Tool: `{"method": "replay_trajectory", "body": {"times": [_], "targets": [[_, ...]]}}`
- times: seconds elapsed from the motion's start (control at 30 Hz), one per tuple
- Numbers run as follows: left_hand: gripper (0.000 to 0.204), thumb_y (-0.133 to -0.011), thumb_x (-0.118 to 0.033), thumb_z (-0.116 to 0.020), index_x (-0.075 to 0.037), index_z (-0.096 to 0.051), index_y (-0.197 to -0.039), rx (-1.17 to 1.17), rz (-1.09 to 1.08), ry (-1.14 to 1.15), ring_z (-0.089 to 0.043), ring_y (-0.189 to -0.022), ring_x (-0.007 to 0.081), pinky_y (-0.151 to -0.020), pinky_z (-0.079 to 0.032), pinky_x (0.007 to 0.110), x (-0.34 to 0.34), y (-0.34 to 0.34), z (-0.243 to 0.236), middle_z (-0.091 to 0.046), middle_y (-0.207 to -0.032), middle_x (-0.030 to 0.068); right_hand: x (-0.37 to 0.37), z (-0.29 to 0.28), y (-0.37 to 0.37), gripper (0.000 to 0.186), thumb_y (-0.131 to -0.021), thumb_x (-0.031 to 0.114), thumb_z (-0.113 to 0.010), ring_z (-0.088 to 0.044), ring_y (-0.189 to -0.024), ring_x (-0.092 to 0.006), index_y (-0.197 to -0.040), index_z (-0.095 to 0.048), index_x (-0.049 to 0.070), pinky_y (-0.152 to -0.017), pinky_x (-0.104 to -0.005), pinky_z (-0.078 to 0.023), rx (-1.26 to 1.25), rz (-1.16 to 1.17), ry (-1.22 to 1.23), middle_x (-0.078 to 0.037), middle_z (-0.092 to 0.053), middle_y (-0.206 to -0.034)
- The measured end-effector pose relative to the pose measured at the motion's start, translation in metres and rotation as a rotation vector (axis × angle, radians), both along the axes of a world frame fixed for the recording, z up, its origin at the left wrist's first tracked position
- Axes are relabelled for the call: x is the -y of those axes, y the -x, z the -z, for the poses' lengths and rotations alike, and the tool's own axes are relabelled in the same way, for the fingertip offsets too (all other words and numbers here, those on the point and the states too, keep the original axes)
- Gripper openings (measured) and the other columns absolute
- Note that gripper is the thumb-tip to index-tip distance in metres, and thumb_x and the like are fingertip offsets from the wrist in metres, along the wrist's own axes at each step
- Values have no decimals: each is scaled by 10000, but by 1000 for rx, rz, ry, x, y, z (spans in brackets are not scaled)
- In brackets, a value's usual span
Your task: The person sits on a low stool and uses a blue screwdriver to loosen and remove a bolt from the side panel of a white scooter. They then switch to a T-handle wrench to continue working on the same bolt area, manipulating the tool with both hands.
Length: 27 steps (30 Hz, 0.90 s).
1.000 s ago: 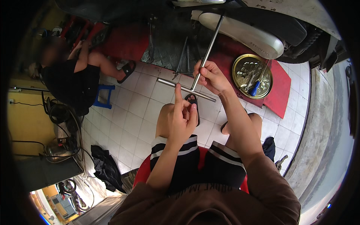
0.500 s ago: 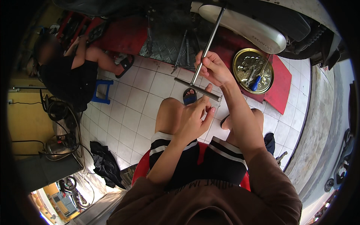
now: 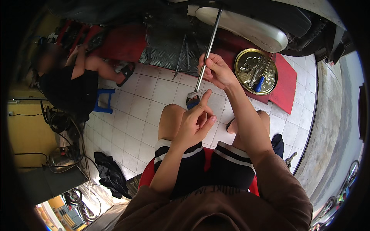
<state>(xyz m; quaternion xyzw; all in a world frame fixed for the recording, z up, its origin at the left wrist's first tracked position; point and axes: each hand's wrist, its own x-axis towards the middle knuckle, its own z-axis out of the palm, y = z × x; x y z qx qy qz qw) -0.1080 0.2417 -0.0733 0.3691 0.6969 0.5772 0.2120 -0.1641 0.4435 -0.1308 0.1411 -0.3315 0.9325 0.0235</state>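
A long steel T-handle wrench (image 3: 210, 45) stands slanted in front of me, its far end at the dark underside of a motorbike (image 3: 243, 29) beside a silver-grey cover. My right hand (image 3: 216, 70) is closed around the shaft, fingers and thumb wrapped on its lower half. The wrench's crossbar (image 3: 193, 94) is turned nearly end-on, so it looks short. Just beside that crossbar is my left hand (image 3: 197, 121), open, with the index finger stretched out and the other fingers loosely bent; nothing is in it.
A round gold tray (image 3: 246, 52) with small metal parts and a blue-handled screwdriver (image 3: 259, 84) sits on a red platform (image 3: 284, 92) at right. Long tools (image 3: 181, 54) lie on the chequered metal plate (image 3: 163, 46). At left, another person (image 3: 69, 84) sits by a blue stool (image 3: 104, 101).
The wrench's crossbar has swung from lying across to nearly end-on as the wrench turned. My left hand has come off slightly, and my right still grips the shaft.
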Motion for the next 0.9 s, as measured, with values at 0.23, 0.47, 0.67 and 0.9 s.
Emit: {"method": "replay_trajectory", "body": {"times": [0.23,0.47,0.67,0.9], "targets": [[770,-903,15,-570,14,-128,-1533,-252,-316,11,-493,-626,61,-572,-385,185,-3,12,11,-556,-754,26,5,-1,5,239,-993,256,-568,-406,-569,-58,-975,-597,20,-553,-224,-322,26,20,-30,29,-473,-623],[526,-883,-80,-676,-13,-496,-1373,-417,-580,101,-464,-508,120,-486,-380,267,6,40,14,-530,-676,45,4,-5,4,265,-986,274,-580,-393,-514,-59,-947,-594,13,-521,-222,-313,22,28,-21,37,-452,-564],[266,-951,-197,-606,-40,-668,-1155,-372,-474,268,-529,-493,193,-496,-421,321,-3,33,28,-587,-632,122,3,-8,5,273,-973,274,-600,-403,-528,-63,-949,-596,2,-523,-223,-317,-32,-23,70,36,-454,-580],[419,-1056,-284,-407,27,-686,-1090,178,-293,43,-424,-529,47,-488,-330,219,-16,9,2,-535,-639,2,-1,-16,-3,306,-894,275,-706,-423,-603,-76,-966,-601,-4,-560,-227,-334,-50,-225,-309,19,-472,-682]]}}
